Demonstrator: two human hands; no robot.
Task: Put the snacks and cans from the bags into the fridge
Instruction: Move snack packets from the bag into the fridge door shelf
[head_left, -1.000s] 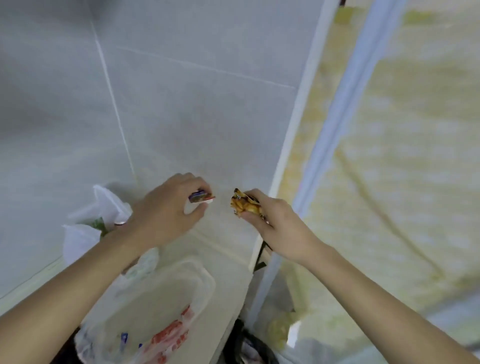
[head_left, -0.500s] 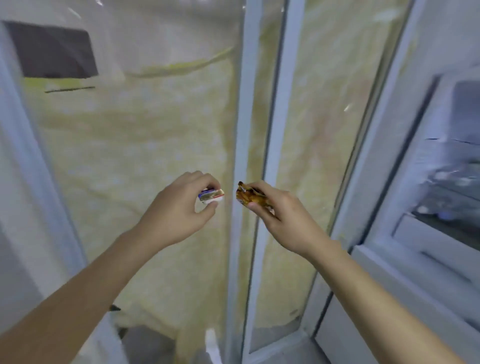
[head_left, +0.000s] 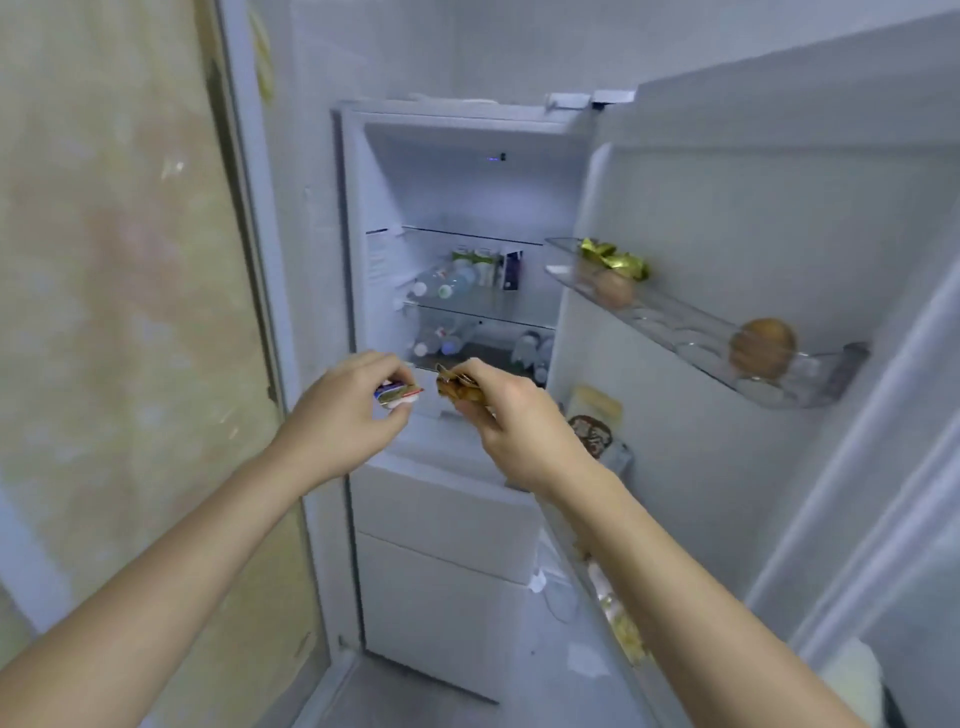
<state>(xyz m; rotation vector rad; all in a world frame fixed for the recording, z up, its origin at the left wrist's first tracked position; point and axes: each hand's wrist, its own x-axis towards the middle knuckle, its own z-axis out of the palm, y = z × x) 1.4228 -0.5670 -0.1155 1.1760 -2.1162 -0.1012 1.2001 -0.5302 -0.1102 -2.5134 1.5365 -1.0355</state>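
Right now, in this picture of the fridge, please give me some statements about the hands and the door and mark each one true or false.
1. The fridge door is open. True.
2. The left hand holds nothing. False: it pinches a small blue and white packet.
3. The right hand holds a brown snack wrapper. True.
4. The clear door shelf is bare. False: it holds round brownish items and gold wrappers.
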